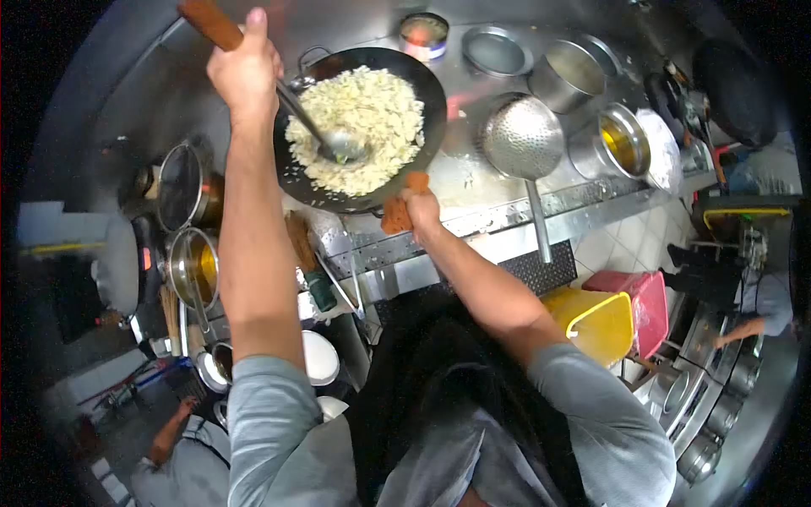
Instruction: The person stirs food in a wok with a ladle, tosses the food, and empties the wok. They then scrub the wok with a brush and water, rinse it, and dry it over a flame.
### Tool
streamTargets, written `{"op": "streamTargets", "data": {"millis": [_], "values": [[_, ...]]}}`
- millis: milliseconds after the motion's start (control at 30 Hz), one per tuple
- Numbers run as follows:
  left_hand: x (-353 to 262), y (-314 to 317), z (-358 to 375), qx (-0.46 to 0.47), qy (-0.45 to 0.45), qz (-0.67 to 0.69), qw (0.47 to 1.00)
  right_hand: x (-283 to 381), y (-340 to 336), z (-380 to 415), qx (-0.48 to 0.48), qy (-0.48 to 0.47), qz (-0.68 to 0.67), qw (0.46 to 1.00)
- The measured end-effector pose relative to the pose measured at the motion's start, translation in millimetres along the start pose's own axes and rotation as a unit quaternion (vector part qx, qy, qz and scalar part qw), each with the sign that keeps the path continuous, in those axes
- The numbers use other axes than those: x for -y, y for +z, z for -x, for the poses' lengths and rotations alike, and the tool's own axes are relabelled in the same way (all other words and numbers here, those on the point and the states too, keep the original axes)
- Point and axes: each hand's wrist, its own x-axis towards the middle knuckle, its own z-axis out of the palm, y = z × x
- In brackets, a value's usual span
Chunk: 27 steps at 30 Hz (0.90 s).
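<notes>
My left hand point(245, 72) is closed round the wooden handle of a long ladle point(302, 114), thumb pointing up along it. The ladle's bowl rests in a heap of pale, finely chopped food point(372, 101), with a few green bits in it. That food fills much of a dark wok point(432, 80) on the steel range. At the near rim of the wok, my right hand point(420, 209) grips a folded orange cloth point(394, 215). The cloth covers the spot where the wok's near handle would be.
Right of the wok lie a perforated strainer point(524, 135), a steel pot point(568, 76) and a pot of yellow oil point(621, 144). An open can point(424, 35) stands behind. Yellow point(591, 321) and pink point(650, 313) bins stand below. Co-workers point(182, 460) are at both sides.
</notes>
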Motion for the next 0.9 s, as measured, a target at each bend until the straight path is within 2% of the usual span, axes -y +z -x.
{"op": "streamTargets", "data": {"millis": [33, 100, 133, 167, 200, 233, 267, 300, 367, 433, 500, 533, 600, 633, 700, 733, 767, 833, 867, 900], "values": [[-21, -1, 9, 0.021, 0.030, 0.056, 0.998, -7, 0, 3, 0.014, 0.005, -0.022, 1.000], [-11, -11, 33, -0.002, 0.121, -0.012, 0.993, -4, 1, 7, 0.007, 0.019, -0.011, 1.000], [30, -7, 40, -0.090, 0.050, -0.004, 0.995, -7, -1, 5, 0.007, 0.010, -0.004, 1.000], [124, -30, 38, -0.118, 0.214, -0.174, 0.954, -5, 0, 3, 0.009, -0.002, 0.002, 1.000], [130, -38, 34, -0.069, 0.153, -0.124, 0.978, 1, 1, 1, 0.017, -0.006, 0.004, 1.000], [119, -34, 18, -0.073, 0.160, -0.123, 0.977, 8, 0, -2, 0.024, -0.004, 0.039, 0.999], [107, -33, 5, -0.060, 0.110, -0.123, 0.984, 6, -11, 8, 0.024, 0.010, 0.075, 0.997], [83, -31, -9, -0.051, 0.068, -0.120, 0.989, 11, -20, 17, 0.031, 0.013, 0.081, 0.996], [-4, -14, 12, -0.103, 0.020, -0.021, 0.994, 25, -38, 32, 0.034, 0.029, 0.092, 0.995], [-26, -25, 42, -0.073, 0.072, 0.018, 0.995, 35, -76, 56, 0.058, 0.013, 0.094, 0.994], [54, -30, 58, -0.133, 0.105, -0.216, 0.962, 30, -124, 78, 0.027, 0.040, 0.103, 0.993], [53, -35, 61, -0.135, 0.103, -0.219, 0.961, 28, -146, 98, 0.005, 0.061, 0.115, 0.991], [48, -28, 53, -0.121, -0.019, -0.030, 0.992, 17, -204, 113, -0.032, 0.064, 0.163, 0.984], [20, -23, 54, -0.113, -0.017, -0.017, 0.993, -2, -242, 116, -0.046, 0.060, 0.203, 0.976], [-37, -15, 72, -0.053, 0.027, 0.039, 0.997, -5, -275, 143, -0.089, 0.074, 0.170, 0.979], [-54, -14, 87, -0.054, 0.028, 0.007, 0.998, -7, -292, 154, -0.090, 0.083, 0.152, 0.981], [-38, -11, 92, -0.053, 0.029, 0.003, 0.998, -11, -307, 160, -0.090, 0.090, 0.134, 0.983], [35, -13, 104, -0.079, 0.100, -0.112, 0.986, -23, -326, 164, -0.112, 0.080, 0.123, 0.983], [73, -26, 90, -0.040, 0.072, -0.073, 0.994, -28, -337, 164, -0.119, 0.067, 0.144, 0.980], [68, -33, 80, -0.043, 0.074, -0.075, 0.993, -29, -343, 162, -0.124, 0.053, 0.166, 0.977]]}}
